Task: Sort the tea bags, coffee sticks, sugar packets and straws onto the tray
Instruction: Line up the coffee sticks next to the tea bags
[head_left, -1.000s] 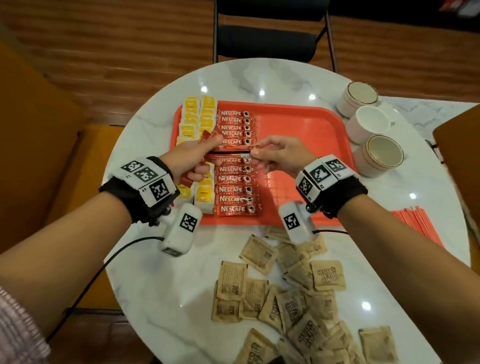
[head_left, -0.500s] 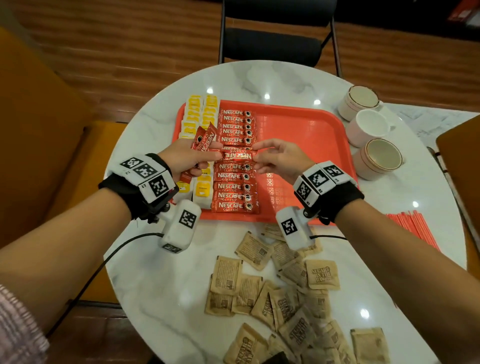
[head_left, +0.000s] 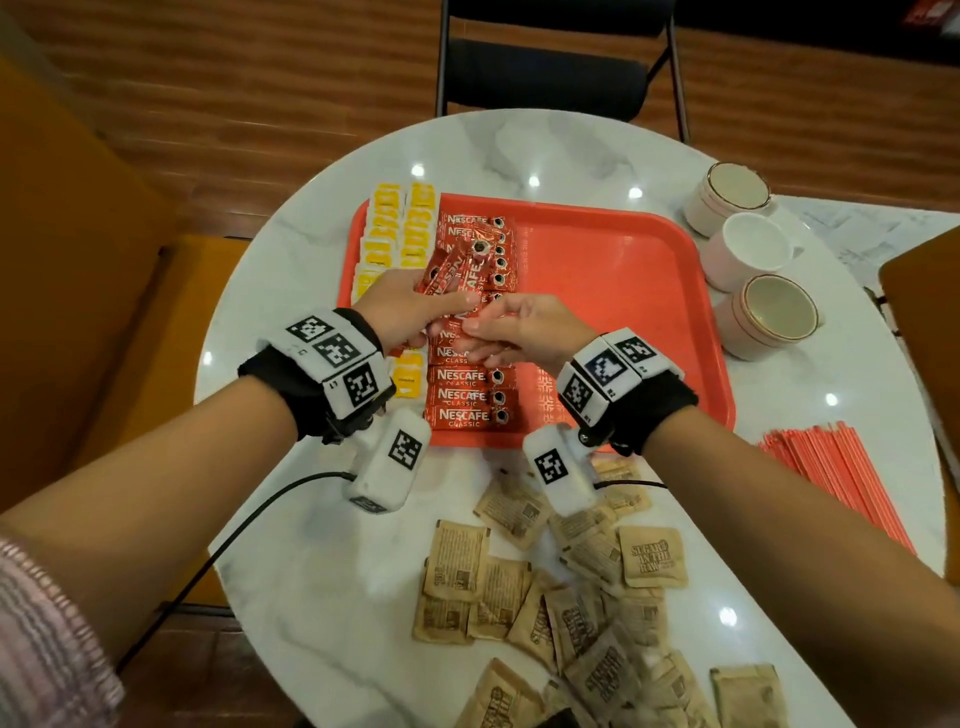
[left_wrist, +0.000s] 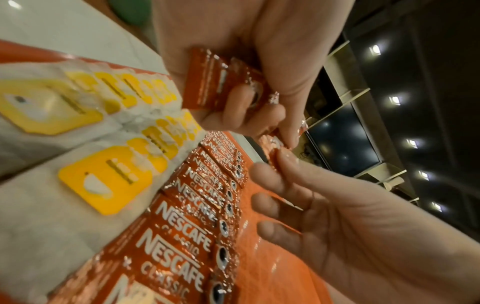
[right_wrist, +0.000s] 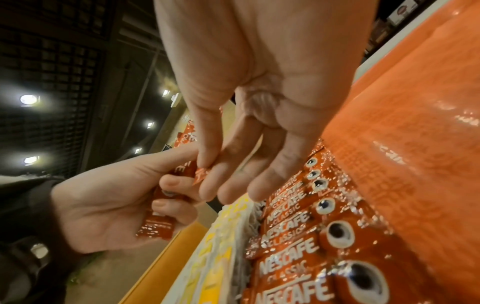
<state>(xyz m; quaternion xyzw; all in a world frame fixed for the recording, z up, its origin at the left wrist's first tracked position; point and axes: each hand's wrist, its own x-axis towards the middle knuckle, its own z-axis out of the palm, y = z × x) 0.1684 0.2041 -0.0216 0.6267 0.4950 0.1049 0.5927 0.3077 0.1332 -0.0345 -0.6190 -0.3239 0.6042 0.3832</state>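
Observation:
My left hand (head_left: 400, 306) grips a small bunch of red Nescafe coffee sticks (head_left: 457, 270) above the left part of the red tray (head_left: 613, 291). My right hand (head_left: 514, 327) meets it and pinches the near end of one stick (right_wrist: 200, 174) of that bunch between thumb and forefinger. Below them a column of coffee sticks (head_left: 467, 395) lies flat on the tray, with yellow tea bags (head_left: 400, 218) lined up along its left side. Brown sugar packets (head_left: 571, 587) lie loose on the table in front of the tray. Red straws (head_left: 831, 467) lie in a heap at the right.
Three white cups (head_left: 753, 249) stand beside the tray's right edge. The tray's right half is bare. A black chair (head_left: 545, 78) stands behind the round marble table (head_left: 311, 597). Cables hang from both wrist cameras over the front of the table.
My right hand laid one stick into the column and has come back to the left hand's bunch, where it now pinches another stick. The left hand has tilted the bunch toward it.

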